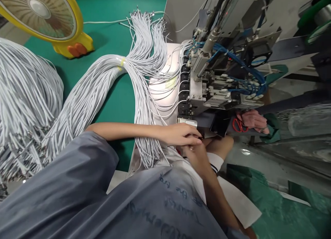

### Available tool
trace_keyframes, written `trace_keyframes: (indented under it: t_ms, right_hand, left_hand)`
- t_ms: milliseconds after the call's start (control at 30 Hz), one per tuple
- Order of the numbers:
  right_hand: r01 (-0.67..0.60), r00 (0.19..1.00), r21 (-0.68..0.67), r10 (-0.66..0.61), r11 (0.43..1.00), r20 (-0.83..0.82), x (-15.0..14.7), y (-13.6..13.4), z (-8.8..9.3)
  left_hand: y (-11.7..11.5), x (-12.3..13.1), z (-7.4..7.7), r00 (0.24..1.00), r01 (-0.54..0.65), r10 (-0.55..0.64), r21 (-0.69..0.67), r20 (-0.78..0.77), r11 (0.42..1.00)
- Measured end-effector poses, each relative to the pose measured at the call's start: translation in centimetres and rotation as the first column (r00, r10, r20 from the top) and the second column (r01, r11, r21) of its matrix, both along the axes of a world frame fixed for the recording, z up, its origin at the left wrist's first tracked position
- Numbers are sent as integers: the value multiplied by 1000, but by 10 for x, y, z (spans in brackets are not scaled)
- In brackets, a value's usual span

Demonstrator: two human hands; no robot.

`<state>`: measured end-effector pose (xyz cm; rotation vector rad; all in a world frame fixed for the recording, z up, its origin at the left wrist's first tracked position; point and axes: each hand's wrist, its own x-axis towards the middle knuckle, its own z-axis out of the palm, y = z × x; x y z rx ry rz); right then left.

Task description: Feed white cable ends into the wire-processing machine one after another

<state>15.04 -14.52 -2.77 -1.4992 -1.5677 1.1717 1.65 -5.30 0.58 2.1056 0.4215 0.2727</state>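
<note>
My left hand (181,133) reaches across my body to the front edge of a machine (219,83), fingers curled together over a small metal part (187,122); what they pinch is hidden. My right hand (192,150) lies under the left one, mostly covered, so its fingers do not show. A thick bundle of white cables (144,104) drapes over the white work surface (165,90) right beside my left forearm. Single cables run from it into a row of black holders (184,94) on the machine.
A larger heap of white cables (26,104) lies at the left on the green table (113,97). A yellow fan (49,21) stands at the back left. Red-handled scissors (238,125) and a pink cloth (254,120) lie right of the machine.
</note>
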Motion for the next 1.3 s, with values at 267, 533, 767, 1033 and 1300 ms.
trace_keyframes:
  t_ms: [267,533,767,1033,1300]
  right_hand:
    - [443,776,-59,-415,895,-475,13,28,11]
    - [283,518,-199,-324,938,-791,10,34,20]
    - [184,526,-252,-312,950,-791,18,40,17]
    - [192,577,-223,-294,956,-762,19,44,16]
    - [327,683,-78,-293,942,-670,14,48,3]
  left_hand:
    - [19,-6,-2,946,-221,233,-77,225,972]
    - [23,-6,2,895,-276,188,170,403,946]
    - [22,-5,0,895,-260,199,104,398,960]
    - [21,-6,-3,904,-273,293,-106,312,956]
    - [20,-4,-4,901,-284,298,-92,315,955]
